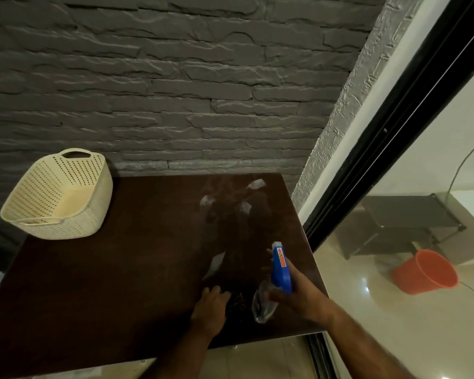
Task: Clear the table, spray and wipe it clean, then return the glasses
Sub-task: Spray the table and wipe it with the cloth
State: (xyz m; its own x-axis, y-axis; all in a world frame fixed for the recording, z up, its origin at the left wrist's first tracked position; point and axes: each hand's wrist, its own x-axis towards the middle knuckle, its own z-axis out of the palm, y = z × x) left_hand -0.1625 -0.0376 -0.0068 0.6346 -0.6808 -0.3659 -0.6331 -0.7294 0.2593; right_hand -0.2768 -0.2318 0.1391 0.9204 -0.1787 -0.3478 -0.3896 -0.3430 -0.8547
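Basket (56, 196): cream, perforated, far-left table corner, tilted. Table (107, 283): dark brown, glossy, against brick wall. Left hand (210, 307): flat on tabletop, near edge, fingers relaxed. Right hand (293, 291): wrapped round spray bottle (279, 272), blue head aimed across table. Bucket (426, 272): orange, floor, far right.

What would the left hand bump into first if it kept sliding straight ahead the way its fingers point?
Probably nothing soon: the left hand lies on the table, fingers pointing toward the far edge. Only bare, shiny tabletop shows ahead, then the stone wall. Depth is hard to judge.
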